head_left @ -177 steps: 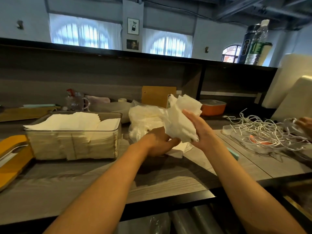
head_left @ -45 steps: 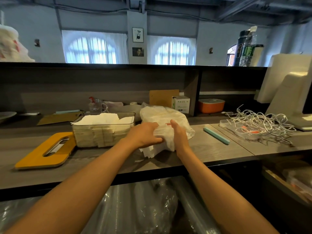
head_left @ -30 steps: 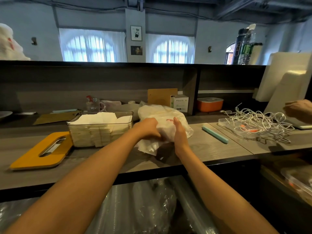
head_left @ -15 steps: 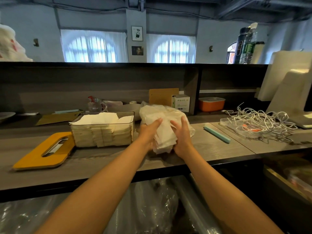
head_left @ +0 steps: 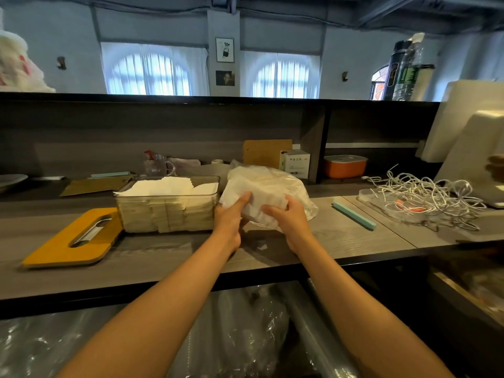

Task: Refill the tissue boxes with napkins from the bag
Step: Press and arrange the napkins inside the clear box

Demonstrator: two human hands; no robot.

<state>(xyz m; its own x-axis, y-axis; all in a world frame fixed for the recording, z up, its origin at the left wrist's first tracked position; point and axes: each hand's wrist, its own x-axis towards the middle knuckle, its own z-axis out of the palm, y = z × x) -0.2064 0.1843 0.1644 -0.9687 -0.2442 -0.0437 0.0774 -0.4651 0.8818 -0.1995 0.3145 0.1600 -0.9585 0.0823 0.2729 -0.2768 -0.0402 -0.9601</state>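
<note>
Gripping crumpled white napkins [head_left: 261, 199] with left hand [head_left: 230, 218] and right hand [head_left: 287, 221], fingers curled; full tissue box [head_left: 166, 204] just left, bare table [head_left: 341, 241] right

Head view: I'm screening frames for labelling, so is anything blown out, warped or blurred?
Head view: the arched windows are overexposed, daylight washing out their panes; wide-angle distortion bows the counter edge and stretches the forearms; the left hand, right hand and napkin bag stay fairly sharp.
</note>
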